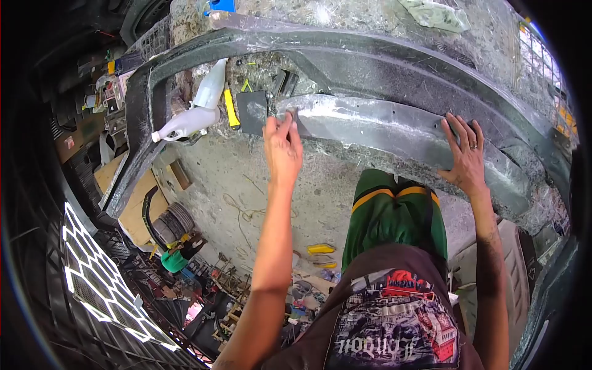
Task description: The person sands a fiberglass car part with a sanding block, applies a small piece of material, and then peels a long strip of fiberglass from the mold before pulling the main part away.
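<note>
Lying beneath the spread right hand (466, 159) and bunched left hand (283, 148): a grey panel (376, 125).

Stained gray concrete floor (209, 185) stretches beside a group of tires (172, 223), with a tan board (139, 213) next to them. White honeycomb lights (102, 274) glow lower left of the tires; mixed clutter (240, 296) spreads lower right.

The left hand's (283, 148) curled fingers hide whatever is beneath them on the grey panel (370, 120). The top edge cuts off a blue object (221, 7); the bottom edge crops the shirt (394, 308). The distant person in green (175, 261) and nearby clutter (231, 314) are too small to make out.
</note>
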Demonstrator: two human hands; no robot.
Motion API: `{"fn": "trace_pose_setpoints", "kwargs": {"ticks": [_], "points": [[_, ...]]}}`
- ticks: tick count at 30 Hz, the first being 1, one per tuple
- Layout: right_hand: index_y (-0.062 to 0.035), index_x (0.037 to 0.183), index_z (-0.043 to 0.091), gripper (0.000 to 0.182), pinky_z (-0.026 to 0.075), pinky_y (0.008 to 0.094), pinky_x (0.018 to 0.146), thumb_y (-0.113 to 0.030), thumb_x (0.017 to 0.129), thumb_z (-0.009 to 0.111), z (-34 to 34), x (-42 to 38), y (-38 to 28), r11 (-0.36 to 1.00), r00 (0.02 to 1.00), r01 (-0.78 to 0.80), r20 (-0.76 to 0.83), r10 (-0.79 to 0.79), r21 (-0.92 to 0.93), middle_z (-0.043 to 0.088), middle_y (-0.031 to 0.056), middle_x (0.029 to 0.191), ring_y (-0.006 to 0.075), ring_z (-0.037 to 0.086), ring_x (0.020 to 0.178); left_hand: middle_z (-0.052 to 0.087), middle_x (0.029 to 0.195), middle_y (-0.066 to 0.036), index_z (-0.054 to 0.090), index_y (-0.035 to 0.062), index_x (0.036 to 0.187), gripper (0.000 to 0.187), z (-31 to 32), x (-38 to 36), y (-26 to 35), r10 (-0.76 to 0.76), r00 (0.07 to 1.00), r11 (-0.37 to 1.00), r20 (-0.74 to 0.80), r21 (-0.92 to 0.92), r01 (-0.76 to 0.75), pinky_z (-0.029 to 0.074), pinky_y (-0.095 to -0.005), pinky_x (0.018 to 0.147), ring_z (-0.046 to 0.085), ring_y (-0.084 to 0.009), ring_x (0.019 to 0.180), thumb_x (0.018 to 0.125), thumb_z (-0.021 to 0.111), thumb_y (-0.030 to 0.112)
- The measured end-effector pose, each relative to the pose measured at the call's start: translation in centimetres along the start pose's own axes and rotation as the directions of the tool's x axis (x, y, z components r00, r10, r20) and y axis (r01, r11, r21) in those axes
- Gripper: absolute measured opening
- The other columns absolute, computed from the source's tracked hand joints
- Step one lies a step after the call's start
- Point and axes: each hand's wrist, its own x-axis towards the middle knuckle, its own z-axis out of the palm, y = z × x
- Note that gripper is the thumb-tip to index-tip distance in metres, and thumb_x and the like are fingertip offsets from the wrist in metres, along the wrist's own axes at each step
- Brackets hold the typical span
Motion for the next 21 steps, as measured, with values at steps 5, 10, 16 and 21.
{"fn": "trace_pose_setpoints", "kwargs": {"ticks": [5, 10, 16, 21], "points": [[-0.0154, 0.166, 0.033, 0.137, 0.017, 0.052, 0.133, -0.03, 0.046, 0.096, -0.3, 0.2, 0.0, 1.0, 0.998, 0.01, -0.062, -0.011, -0.007, 0.036, 0.0034, 0.168, 0.0258, 0.035, 0.154, 0.052, 0.085, -0.019, 0.074, -0.0076, 0.117, 0.025, 2.7, 1.9, -1.8, 0.08, 0.987, 0.994, -0.141, 0.08, -0.069, 0.045, -0.0454, 0.072, 0.055, -0.0341, 0.079, 0.098, 0.065, 0.007], [-0.0161, 0.166, 0.033, 0.134, 0.017, 0.0515, 0.133, -0.029, 0.048, 0.095, -0.4, -0.1, -0.2, 1.0, 1.0, -0.005, -0.009, 0.005, 0.015, 0.037, 0.0034, 0.167, 0.026, 0.036, 0.153, 0.053, 0.088, -0.018, 0.073, -0.0077, 0.12, 0.026, 3.4, -0.8, 2.0, 0.131, 0.982, 0.991, -0.138, 0.033, -0.128, 0.045, -0.0437, 0.074, 0.054, -0.0325, 0.083, 0.099, 0.064, 0.004], [-0.0175, 0.167, 0.031, 0.135, 0.017, 0.0516, 0.133, -0.031, 0.049, 0.096, -0.6, -0.2, -0.3, 1.0, 1.0, -0.015, 0.006, 0.015, 0.023, 0.036, 0.0028, 0.168, 0.0263, 0.034, 0.154, 0.057, 0.096, -0.017, 0.072, -0.0076, 0.12, 0.024, 6.0, -2.2, 5.7, -0.04, 0.972, 0.991, -0.233, -0.131, 0.009, 0.047, -0.0434, 0.076, 0.056, -0.0304, 0.089, 0.101, 0.064, 0.005], [-0.0187, 0.168, 0.029, 0.135, 0.016, 0.0519, 0.133, -0.031, 0.051, 0.095, -0.3, -0.5, -0.2, 0.999, 1.0, 0.004, -0.015, -0.003, 0.034, 0.035, 0.003, 0.168, 0.0262, 0.033, 0.155, 0.057, 0.098, -0.016, 0.069, -0.0036, 0.132, 0.032, 5.0, -1.3, 4.0, 0.008, 0.977, 1.0, -0.213, 0.019, -0.004, 0.049, -0.0437, 0.077, 0.056, -0.0305, 0.09, 0.102, 0.063, 0.007]]}}
